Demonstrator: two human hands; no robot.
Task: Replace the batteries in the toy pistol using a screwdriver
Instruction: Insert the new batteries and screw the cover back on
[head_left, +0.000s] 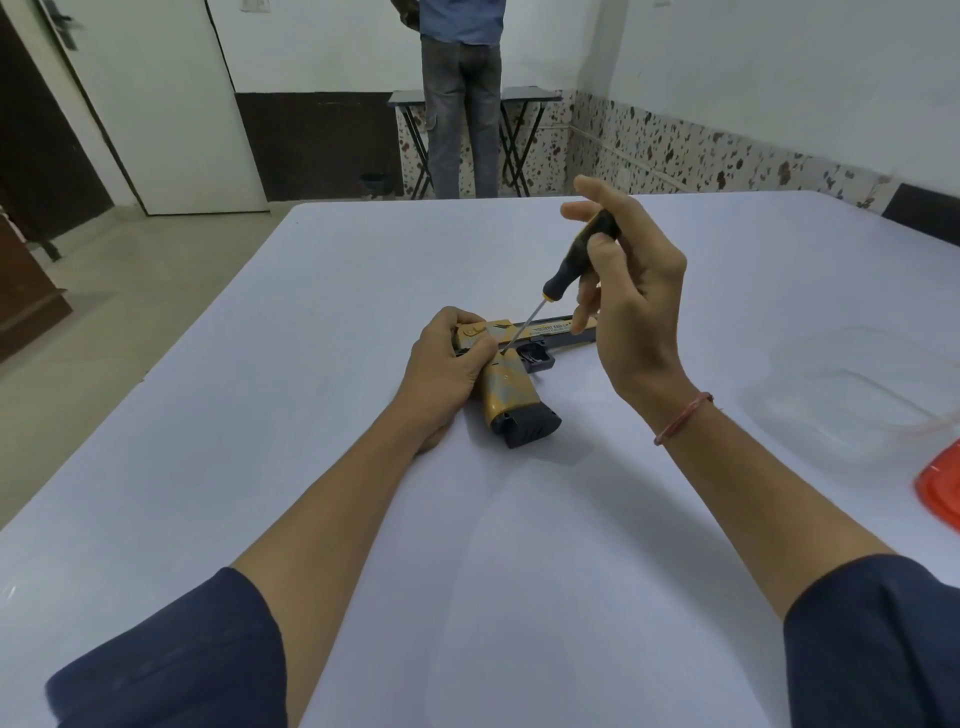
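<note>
While the toy pistol lies on its side near the middle of the white-covered table, both hands are engaged on it. The pistol has a tan body and a dark slide. Its barrel points to the right and its grip points toward the wearer, with a dark magazine base at the end.

Left hand: its fingers are curled over the rear of the pistol and its thumb is laid on the tan side, pinning the toy to the table.

Right hand: raised above the barrel, it is closed round the black handle of a screwdriver. The thumb lies along the handle and the fingertips reach past its top. The tool slants down to the left. Its metal shaft meets the pistol body just above the grip, close beside the left thumb. Whether the tip sits in a screw head cannot be told at this size. A red thread bracelet circles the right wrist. Both forearms emerge from dark blue sleeves.

On the table to the right, well apart from the pistol, stands a clear plastic container. Nearer the wearer, a red lid is cut off by the frame edge.

Beyond the table, a person in a blue shirt and grey trousers stands at the far wall in front of dark folding tables. A white door is at the left.
</note>
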